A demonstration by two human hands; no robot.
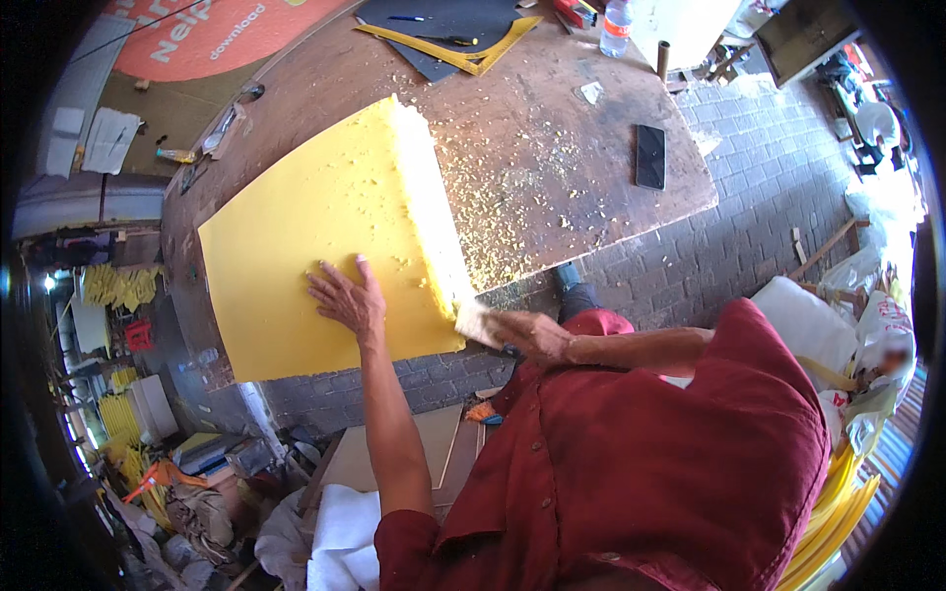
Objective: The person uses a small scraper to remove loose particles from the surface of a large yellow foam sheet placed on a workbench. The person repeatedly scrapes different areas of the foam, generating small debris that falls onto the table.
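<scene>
A large yellow sheet, perhaps foam, lies on the worktable with its near edge overhanging. My left hand rests flat on it, fingers spread. My right hand grips a pale block, blurred, at the sheet's near right corner; its exact kind is unclear. Bright light washes out the sheet's right edge, so its surface detail is hidden. Yellow crumbs are strewn over the table beside that edge, and some lie on the sheet.
On the brown table lie a smartphone, a yellow set square on a dark sheet, a pen and a plastic bottle. Boards and white padding are close to my body. Brick paving surrounds the table.
</scene>
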